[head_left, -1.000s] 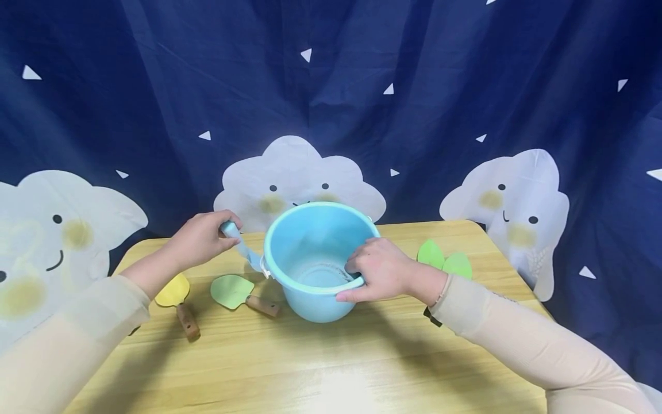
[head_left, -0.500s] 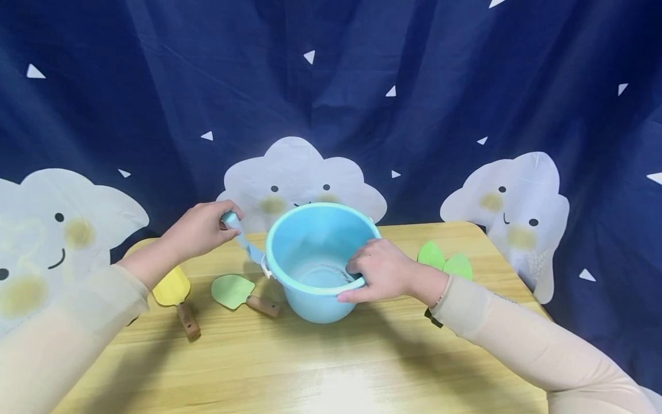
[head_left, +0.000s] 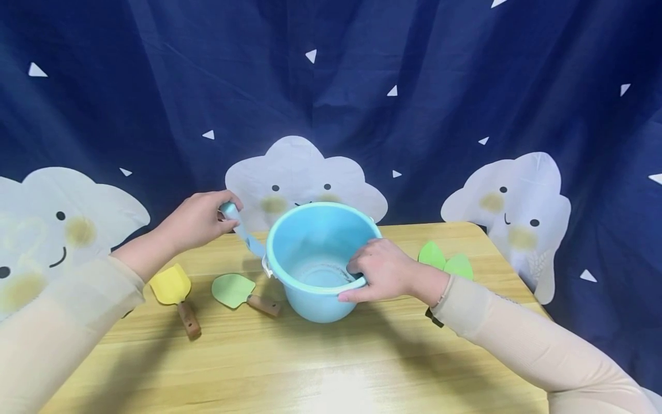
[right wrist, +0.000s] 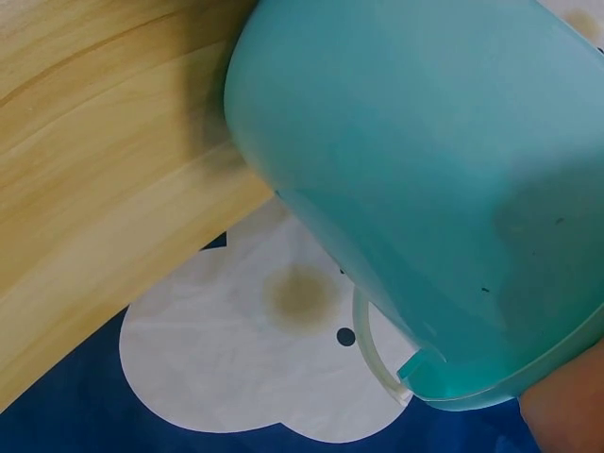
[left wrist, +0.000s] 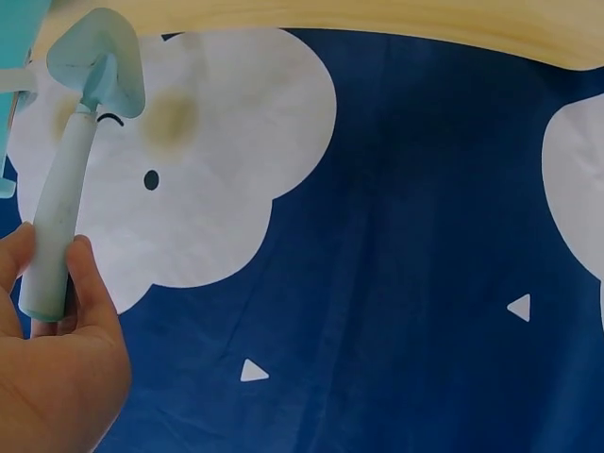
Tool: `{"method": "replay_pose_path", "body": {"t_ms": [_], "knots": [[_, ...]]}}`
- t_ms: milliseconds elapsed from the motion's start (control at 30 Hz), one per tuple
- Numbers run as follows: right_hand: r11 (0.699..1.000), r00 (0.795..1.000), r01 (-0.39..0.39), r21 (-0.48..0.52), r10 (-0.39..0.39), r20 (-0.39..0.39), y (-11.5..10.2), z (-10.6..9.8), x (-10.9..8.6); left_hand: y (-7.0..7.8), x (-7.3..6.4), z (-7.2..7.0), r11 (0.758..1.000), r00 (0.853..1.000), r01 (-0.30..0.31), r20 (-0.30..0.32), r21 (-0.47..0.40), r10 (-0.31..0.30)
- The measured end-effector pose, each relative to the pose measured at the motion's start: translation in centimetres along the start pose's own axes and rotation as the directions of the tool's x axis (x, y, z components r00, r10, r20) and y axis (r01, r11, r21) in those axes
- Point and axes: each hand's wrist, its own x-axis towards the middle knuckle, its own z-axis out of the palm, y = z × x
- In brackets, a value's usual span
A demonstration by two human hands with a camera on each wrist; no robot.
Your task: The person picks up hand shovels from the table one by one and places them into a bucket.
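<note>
In the head view my left hand [head_left: 193, 224] pinches the handle end of a light blue toy shovel [head_left: 253, 245], left of the bucket. Its blade points down beside the bucket's outer wall. The left wrist view shows thumb and fingers round the pale handle of the shovel [left wrist: 58, 203], its pointed blade at the far end. A light blue bucket [head_left: 318, 307] stands tilted toward me over the table, nothing seen inside but dark specks. My right hand [head_left: 385, 270] grips its near right rim, fingers inside and thumb outside. The bucket's side [right wrist: 396, 142] fills much of the right wrist view.
A yellow toy shovel [head_left: 170, 284] and a green one [head_left: 233, 289], both wooden-handled, lie left of the bucket. Two green leaf-shaped pieces [head_left: 459, 265] lie at right, behind my forearm. The wooden table [head_left: 248, 368] ends at a dark blue curtain [head_left: 351, 103] with clouds.
My left hand has risen a little with the blue shovel, uncovering more of the yellow shovel. The right hand and the bucket stay about where they were.
</note>
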Motion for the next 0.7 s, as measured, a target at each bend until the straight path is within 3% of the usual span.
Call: {"method": "replay_pose_path", "body": {"t_ms": [700], "knots": [[1.000, 1.000, -0.007, 0.010, 0.007, 0.004, 0.0, -0.2, 0.1, 1.5, 0.5, -2.5, 1.000, 0.997, -0.005, -0.076, 0.015, 0.006]]}}
